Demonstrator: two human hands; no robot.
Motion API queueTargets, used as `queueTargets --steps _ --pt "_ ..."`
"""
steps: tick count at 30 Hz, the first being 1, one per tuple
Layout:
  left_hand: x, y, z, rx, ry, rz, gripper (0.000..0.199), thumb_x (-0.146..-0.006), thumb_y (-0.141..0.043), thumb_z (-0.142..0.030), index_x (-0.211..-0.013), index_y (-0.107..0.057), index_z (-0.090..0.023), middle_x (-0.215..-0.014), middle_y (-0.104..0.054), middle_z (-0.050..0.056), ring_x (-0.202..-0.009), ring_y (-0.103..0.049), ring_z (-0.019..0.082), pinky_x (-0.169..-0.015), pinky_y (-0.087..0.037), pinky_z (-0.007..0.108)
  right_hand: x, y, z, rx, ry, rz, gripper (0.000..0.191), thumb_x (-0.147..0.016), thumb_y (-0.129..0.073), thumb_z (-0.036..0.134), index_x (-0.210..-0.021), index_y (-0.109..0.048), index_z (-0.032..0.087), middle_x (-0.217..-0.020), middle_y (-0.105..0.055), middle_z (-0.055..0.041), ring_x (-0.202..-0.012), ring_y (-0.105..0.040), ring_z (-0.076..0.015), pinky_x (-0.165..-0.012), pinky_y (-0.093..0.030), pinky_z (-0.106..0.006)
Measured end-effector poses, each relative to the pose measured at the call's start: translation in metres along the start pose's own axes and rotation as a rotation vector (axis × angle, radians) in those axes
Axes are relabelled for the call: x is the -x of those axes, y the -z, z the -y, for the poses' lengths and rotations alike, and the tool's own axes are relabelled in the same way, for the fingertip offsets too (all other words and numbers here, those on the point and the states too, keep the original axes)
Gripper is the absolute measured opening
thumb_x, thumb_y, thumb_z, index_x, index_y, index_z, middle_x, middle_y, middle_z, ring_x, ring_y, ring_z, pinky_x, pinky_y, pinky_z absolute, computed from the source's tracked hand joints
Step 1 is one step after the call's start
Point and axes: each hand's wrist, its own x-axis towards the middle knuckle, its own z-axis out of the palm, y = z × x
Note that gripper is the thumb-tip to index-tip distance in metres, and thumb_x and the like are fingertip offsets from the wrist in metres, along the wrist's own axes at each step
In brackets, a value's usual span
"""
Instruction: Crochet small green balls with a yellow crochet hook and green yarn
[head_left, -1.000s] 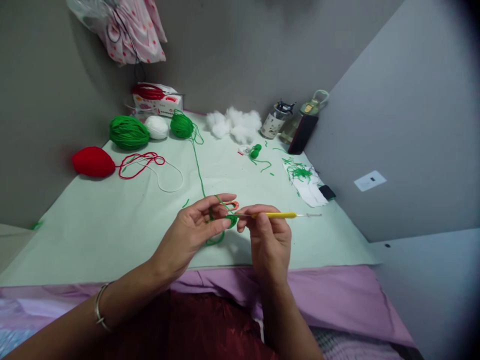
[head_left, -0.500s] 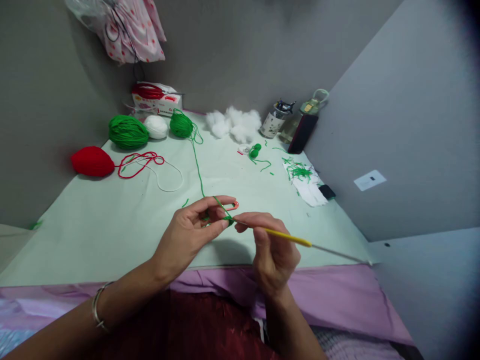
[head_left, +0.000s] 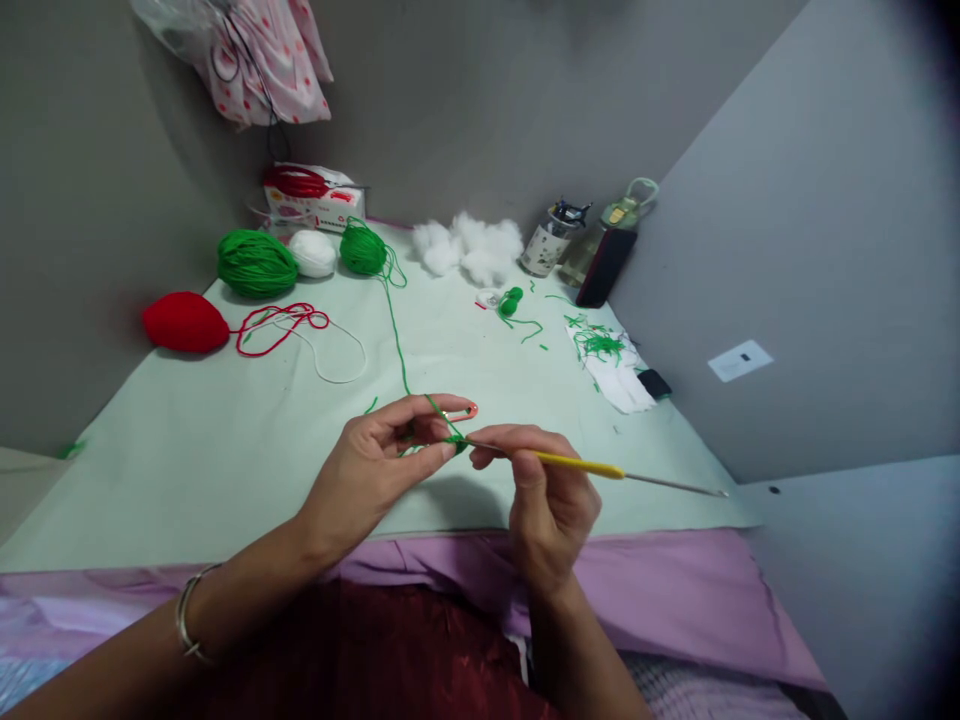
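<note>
Between the thumb and fingers of my left hand (head_left: pixel 382 450) is pinched a small green crochet piece (head_left: pixel 459 442). A strand of green yarn (head_left: pixel 397 345) runs over my left index finger and back to a green yarn ball (head_left: pixel 363 247). My right hand (head_left: pixel 551 495) is closed around the yellow grip of a crochet hook (head_left: pixel 581 464); the hook's far metal end points right, while its working tip meets the green piece. An orange-pink stitch marker (head_left: pixel 463 412) shows just beyond my left fingertips. Part of the crochet piece is hidden by my fingers.
A larger green yarn ball (head_left: pixel 257 264), a white one (head_left: pixel 313 254) and a red one (head_left: pixel 185 322) lie at the left. White stuffing (head_left: pixel 480 248) sits at the back. A pen cup (head_left: pixel 546 242), a bottle (head_left: pixel 583 255), a phone (head_left: pixel 607 268) and yarn scraps (head_left: pixel 602 345) are right.
The crochet hook has turned slightly in my right hand, so its rear end sits higher and further left. My right thumb has shifted a little. My left hand keeps its pinch.
</note>
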Motion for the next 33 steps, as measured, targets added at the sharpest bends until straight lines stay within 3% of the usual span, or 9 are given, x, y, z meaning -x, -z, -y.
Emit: queueTargets --steps 4,8,13,16,20,23,27,30,33 --pt "0.0 0.001 0.0 0.029 0.018 0.013 0.027 -0.083 -0.085 -0.022 -0.109 -0.086 -0.029 -0.085 -0.071 0.0 -0.083 -0.063 0.015 -0.082 -0.051 0.026 -0.001 -0.001 0.0 -0.075 -0.067 -0.03 0.022 -0.106 -0.053 0.022 -0.105 -0.075 0.024 -0.089 -0.077 -0.0021 -0.07 -0.071 -0.0147 -0.069 -0.061 -0.033" --pt "-0.001 0.0 0.0 0.008 0.01 0.01 0.028 -0.082 -0.085 -0.021 -0.109 -0.086 -0.028 -0.086 -0.072 0.001 -0.085 -0.064 0.017 -0.083 -0.052 0.028 -0.001 -0.002 0.001 -0.028 -0.032 -0.012 0.022 -0.106 -0.053 0.02 -0.107 -0.075 0.024 -0.093 -0.077 -0.0032 -0.072 -0.072 -0.0152 -0.069 -0.061 -0.034" --pt "-0.001 -0.002 -0.001 -0.004 -0.021 -0.005 0.026 -0.084 -0.085 -0.024 -0.109 -0.086 -0.03 -0.086 -0.071 -0.001 -0.082 -0.062 0.014 -0.079 -0.051 0.024 -0.001 0.0 0.0 0.018 0.107 0.045 0.026 -0.105 -0.052 0.014 -0.115 -0.072 0.027 -0.096 -0.078 -0.0027 -0.079 -0.072 -0.0166 -0.071 -0.063 -0.036" --pt "0.0 -0.005 0.0 0.067 -0.014 -0.013 0.027 -0.083 -0.087 -0.024 -0.11 -0.085 -0.03 -0.083 -0.069 -0.002 -0.08 -0.061 0.012 -0.079 -0.051 0.021 0.003 0.001 -0.006 0.204 0.202 0.077 0.029 -0.102 -0.056 0.011 -0.119 -0.073 0.028 -0.099 -0.078 -0.0043 -0.087 -0.074 -0.0187 -0.075 -0.064 -0.036" --pt "-0.002 -0.01 0.003 0.334 0.152 0.057 0.041 -0.081 -0.089 -0.026 -0.121 -0.081 -0.027 -0.087 -0.07 -0.001 -0.088 -0.065 0.013 -0.086 -0.053 0.022 0.009 -0.001 -0.014 0.484 0.44 0.074 0.038 -0.094 -0.069 0.01 -0.126 -0.074 0.031 -0.113 -0.076 -0.0067 -0.099 -0.075 -0.0212 -0.076 -0.065 -0.034" --pt "-0.005 -0.01 0.003 0.476 0.296 0.096 0.037 -0.081 -0.088 -0.026 -0.117 -0.082 -0.021 -0.099 -0.074 0.004 -0.089 -0.065 0.014 -0.087 -0.055 0.024 0.006 -0.003 -0.013 0.306 0.293 -0.012 0.029 -0.1 -0.062 0.015 -0.12 -0.076 0.03 -0.104 -0.076 -0.0059 -0.091 -0.074 -0.0205 -0.074 -0.064 -0.037" --pt "-0.005 -0.008 0.001 0.45 0.237 0.052 0.034 -0.082 -0.087 -0.022 -0.116 -0.083 -0.024 -0.099 -0.075 0.003 -0.088 -0.066 0.012 -0.086 -0.053 0.022 -0.005 -0.005 -0.007 -0.128 -0.048 -0.085 0.021 -0.104 -0.057 0.021 -0.103 -0.077 0.026 -0.089 -0.074 -0.0029 -0.069 -0.067 -0.0147 -0.066 -0.06 -0.033" --pt "-0.004 -0.008 0.003 0.367 0.154 0.063 0.033 -0.082 -0.088 -0.022 -0.114 -0.083 -0.027 -0.091 -0.072 -0.001 -0.087 -0.066 0.011 -0.087 -0.051 0.021 -0.009 -0.009 -0.006 -0.213 -0.11 -0.042 0.018 -0.103 -0.06 0.022 -0.104 -0.078 0.026 -0.096 -0.078 -0.0033 -0.07 -0.068 -0.0133 -0.068 -0.06 -0.032" --pt "-0.003 -0.009 0.006 0.296 0.098 0.024 0.032 -0.083 -0.088 -0.023 -0.115 -0.084 -0.028 -0.087 -0.07 -0.002 -0.084 -0.063 0.009 -0.084 -0.05 0.018 -0.006 -0.012 -0.006 -0.108 -0.057 -0.029 0.022 -0.103 -0.059 0.018 -0.108 -0.079 0.027 -0.098 -0.079 -0.0029 -0.071 -0.069 -0.0131 -0.068 -0.06 -0.031"
